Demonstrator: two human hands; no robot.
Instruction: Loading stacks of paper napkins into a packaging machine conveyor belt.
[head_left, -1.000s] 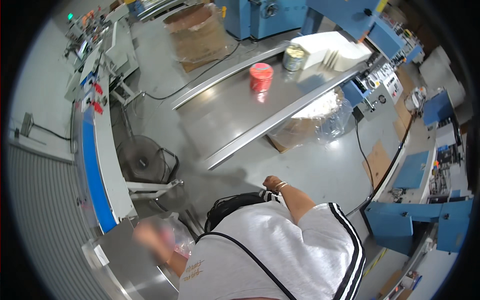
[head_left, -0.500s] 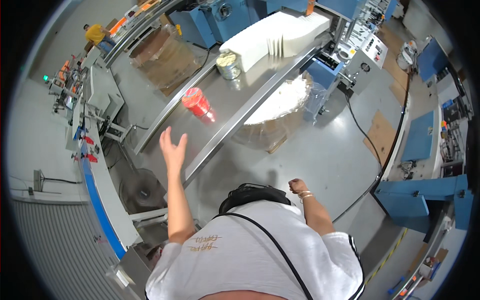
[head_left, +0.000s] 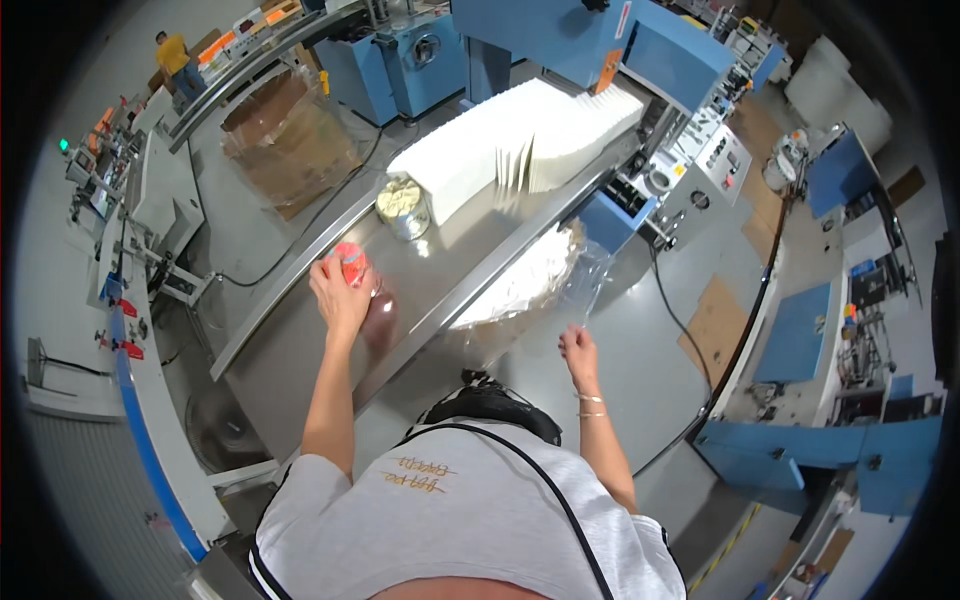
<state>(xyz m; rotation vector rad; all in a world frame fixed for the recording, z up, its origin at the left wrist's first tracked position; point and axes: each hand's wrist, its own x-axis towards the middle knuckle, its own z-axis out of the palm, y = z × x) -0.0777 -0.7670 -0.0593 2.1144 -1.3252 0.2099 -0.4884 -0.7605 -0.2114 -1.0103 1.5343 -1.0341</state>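
On the shiny metal table, a short red cylinder (head_left: 352, 262) stands with my left hand (head_left: 341, 297) wrapped round it from the near side. The fingers cover part of its side, and its red top shows. Behind it, apart from my hand, is a silver tin (head_left: 405, 212) with pale, lumpy contents at its top. It stands beside the near end of a long row of white sheets or pads (head_left: 480, 150). My right hand (head_left: 578, 345) is off the table's right side, fingers curled together, with nothing visible in them.
The metal table's raised rail (head_left: 440, 318) runs between my hands. Beyond it is a box lined with clear plastic (head_left: 520, 285) holding white material. A blue machine (head_left: 560, 45) stands at the far end. An open cardboard box (head_left: 285, 140) sits left, and a person in yellow (head_left: 175, 55) is far left.
My left hand, open and apart from the red cylinder before, has closed round it. My right hand has moved forward from beside my body. The view has shifted.
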